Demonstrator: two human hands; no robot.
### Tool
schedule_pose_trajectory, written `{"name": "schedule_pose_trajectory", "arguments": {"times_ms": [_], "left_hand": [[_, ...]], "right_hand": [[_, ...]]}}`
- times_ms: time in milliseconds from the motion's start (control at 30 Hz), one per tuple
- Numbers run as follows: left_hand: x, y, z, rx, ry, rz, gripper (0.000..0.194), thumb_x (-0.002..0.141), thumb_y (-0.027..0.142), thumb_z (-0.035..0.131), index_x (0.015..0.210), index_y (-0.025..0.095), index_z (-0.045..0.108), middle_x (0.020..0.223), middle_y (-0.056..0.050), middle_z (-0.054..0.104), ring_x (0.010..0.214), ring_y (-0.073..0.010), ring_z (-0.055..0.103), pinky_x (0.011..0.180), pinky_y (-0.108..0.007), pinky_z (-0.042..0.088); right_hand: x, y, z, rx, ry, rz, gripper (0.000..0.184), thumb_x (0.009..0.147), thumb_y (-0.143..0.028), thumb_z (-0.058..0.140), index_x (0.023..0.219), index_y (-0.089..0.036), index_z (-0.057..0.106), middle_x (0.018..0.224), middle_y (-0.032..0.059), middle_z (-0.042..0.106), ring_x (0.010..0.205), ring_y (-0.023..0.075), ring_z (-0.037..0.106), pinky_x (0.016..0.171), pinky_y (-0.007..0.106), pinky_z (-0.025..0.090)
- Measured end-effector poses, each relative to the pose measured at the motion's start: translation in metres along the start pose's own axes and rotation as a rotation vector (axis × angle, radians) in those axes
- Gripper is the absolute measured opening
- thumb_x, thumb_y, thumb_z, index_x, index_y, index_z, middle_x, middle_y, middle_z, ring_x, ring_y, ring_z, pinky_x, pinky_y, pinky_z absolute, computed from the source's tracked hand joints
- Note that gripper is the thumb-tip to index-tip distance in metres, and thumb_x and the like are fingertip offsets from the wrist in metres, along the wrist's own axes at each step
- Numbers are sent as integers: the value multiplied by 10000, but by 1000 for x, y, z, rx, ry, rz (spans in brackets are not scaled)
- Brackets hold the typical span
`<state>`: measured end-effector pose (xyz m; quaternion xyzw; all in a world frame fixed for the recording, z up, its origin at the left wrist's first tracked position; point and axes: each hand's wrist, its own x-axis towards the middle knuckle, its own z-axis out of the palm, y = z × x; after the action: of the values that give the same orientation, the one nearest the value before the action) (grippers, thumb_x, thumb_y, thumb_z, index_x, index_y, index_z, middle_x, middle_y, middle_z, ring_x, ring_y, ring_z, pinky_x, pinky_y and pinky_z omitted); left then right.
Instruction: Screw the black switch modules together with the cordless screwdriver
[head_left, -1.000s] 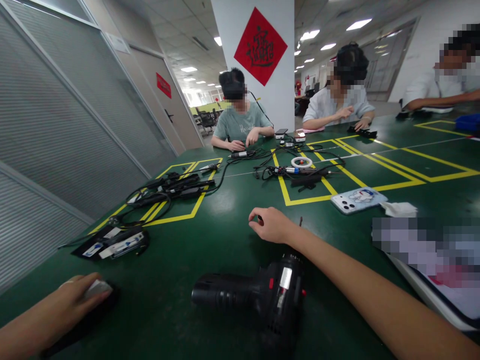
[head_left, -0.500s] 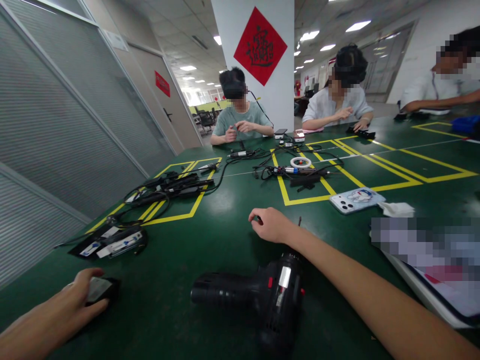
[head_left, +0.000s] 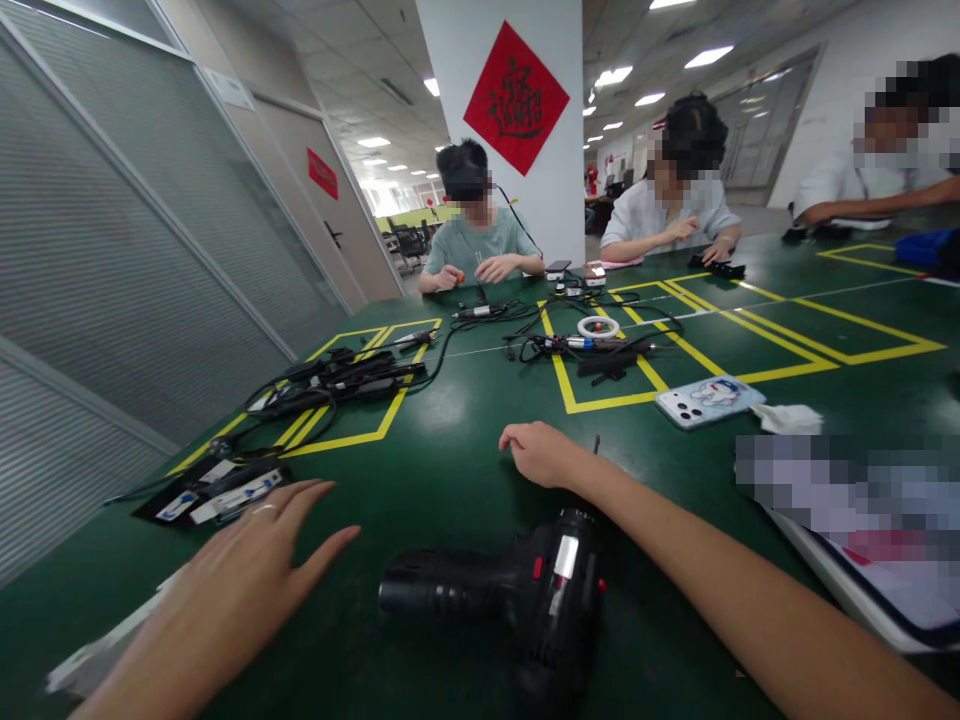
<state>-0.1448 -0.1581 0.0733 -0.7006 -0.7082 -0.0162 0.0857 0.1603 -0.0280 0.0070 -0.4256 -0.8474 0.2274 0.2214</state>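
Note:
My left hand is above the table at the lower left, palm down, its fingers and thumb spread with nothing between them. A pale, clear-looking packet lies partly hidden beside and beneath its wrist. My right hand rests on the table at the middle, its fingers curled together; whatever they may hold is hidden. A black cordless drill with red buttons lies on its side in front of me, its handle pointing left. The thin bit shows just past my right wrist.
Black cabled tools lie at left, near labelled black pouches. More tools and a white ring lie within yellow tape. At right are a phone, a tissue and a blurred tablet-like device. Several people sit opposite.
My left hand has moved right and opened, away from a black, grey-topped object that no longer shows. A pale packet now appears by its wrist. My right hand has stayed nearly still.

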Motion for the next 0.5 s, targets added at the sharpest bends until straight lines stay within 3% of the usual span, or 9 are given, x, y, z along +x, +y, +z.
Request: {"name": "schedule_pose_trajectory", "arguments": {"times_ms": [133, 267, 367, 500], "left_hand": [[20, 92, -14, -23, 9, 289, 504, 859, 512, 410, 1259, 205, 439, 1283, -101, 510, 1138, -281, 509, 992, -438, 377], [51, 157, -8, -103, 32, 477, 434, 832, 376, 530, 1222, 198, 463, 1199, -95, 547, 1073, -270, 529, 934, -412, 419], [72, 188, 6, -131, 36, 503, 398, 795, 267, 578, 1168, 158, 491, 1114, -113, 565, 1026, -261, 545, 889, -376, 441], [88, 202, 22, -170, 44, 480, 326, 828, 215, 543, 1138, 120, 499, 1077, -115, 561, 976, -231, 559, 833, -369, 470]], "right_hand": [[1, 0, -3, 98, -16, 3, 314, 840, -135, 370, 952, -164, 662, 984, 87, 685, 907, 178, 613, 793, 260, 414], [2, 5, -4, 250, -10, 37, 276, 816, -124, 375, 851, -136, 648, 830, 72, 674, 766, 152, 604, 689, 237, 427], [3, 11, -2, 427, 7, 121, 198, 775, -115, 396, 790, -136, 592, 702, 32, 627, 618, 128, 567, 549, 211, 407], [4, 16, 0, 679, 62, 166, 168, 756, -107, 410, 842, -146, 549, 774, 24, 627, 669, 131, 580, 544, 201, 430]]}}
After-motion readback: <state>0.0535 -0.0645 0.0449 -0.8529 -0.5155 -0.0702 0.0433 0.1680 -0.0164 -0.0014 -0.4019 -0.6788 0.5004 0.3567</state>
